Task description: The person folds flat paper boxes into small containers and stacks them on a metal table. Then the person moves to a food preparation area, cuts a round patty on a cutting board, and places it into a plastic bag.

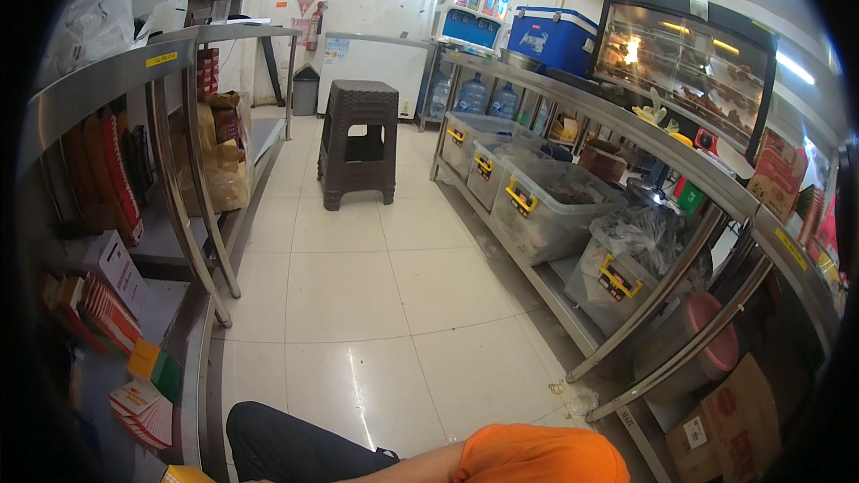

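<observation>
Neither of my hands shows. One bare forearm (pixel 420 469) of mine, coming out of an orange sleeve (pixel 537 458), runs leftward along the lower edge, and its hand lies out of the picture. Behind the forearm is my bent knee in dark trousers (pixel 286 443). A yellow item (pixel 185 474) is cut off by the lower edge, left of the knee. On the low left shelf near it are a yellow and green box (pixel 154 368), a fanned stack of red and white folded cartons (pixel 143 413) and another such stack (pixel 109 309).
Steel tables with lower shelves line both sides of a tiled aisle (pixel 349 295). A dark plastic stool (pixel 360 139) stands in it. Lidded clear bins (pixel 546 215) fill the right shelf, beside a cardboard box (pixel 747 425). A lit display warmer (pixel 684 63) and blue cooler (pixel 550 40) sit above.
</observation>
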`<state>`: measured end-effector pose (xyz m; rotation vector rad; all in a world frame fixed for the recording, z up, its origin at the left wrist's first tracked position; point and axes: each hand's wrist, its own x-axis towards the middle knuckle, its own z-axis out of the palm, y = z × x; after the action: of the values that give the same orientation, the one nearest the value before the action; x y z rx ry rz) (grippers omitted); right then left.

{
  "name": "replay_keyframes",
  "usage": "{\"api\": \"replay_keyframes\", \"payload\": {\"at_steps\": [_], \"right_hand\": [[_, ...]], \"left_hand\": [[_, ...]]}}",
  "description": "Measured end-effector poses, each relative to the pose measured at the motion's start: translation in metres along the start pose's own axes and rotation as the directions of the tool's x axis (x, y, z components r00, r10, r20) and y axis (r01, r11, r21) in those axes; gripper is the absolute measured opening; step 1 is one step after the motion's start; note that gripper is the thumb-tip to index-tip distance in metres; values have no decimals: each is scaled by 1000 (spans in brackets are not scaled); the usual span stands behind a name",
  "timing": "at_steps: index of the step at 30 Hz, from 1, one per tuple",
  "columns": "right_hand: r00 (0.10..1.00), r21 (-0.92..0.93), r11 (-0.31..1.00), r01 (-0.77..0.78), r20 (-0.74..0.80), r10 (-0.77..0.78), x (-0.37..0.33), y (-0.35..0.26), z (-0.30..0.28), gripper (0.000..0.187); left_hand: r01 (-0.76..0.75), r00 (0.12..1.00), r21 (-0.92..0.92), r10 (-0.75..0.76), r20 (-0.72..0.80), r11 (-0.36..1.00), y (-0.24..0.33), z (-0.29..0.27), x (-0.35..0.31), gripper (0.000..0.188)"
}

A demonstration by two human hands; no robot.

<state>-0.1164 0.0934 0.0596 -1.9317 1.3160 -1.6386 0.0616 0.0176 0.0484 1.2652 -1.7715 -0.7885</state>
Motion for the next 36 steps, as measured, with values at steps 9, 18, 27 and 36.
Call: {"api": "replay_keyframes", "payload": {"at_steps": [9, 18, 27, 36], "right_hand": [[979, 94, 988, -123, -152, 136, 6, -4, -2, 10], [978, -65, 982, -176, -125, 167, 3, 13, 1, 8], [944, 65, 947, -314, 124, 305, 0, 9, -20, 16], [852, 85, 853, -515, 154, 500, -20, 5, -15, 76]], "left_hand": [[169, 978, -144, -148, 145, 975, 66, 18, -15, 29], [159, 980, -316, -110, 167, 935, 44, 33, -26, 27], [72, 954, -479, 79, 289, 875, -28, 39, -27, 32], [150, 988, -542, -114, 100, 827, -1, 47, -19, 18]]}}
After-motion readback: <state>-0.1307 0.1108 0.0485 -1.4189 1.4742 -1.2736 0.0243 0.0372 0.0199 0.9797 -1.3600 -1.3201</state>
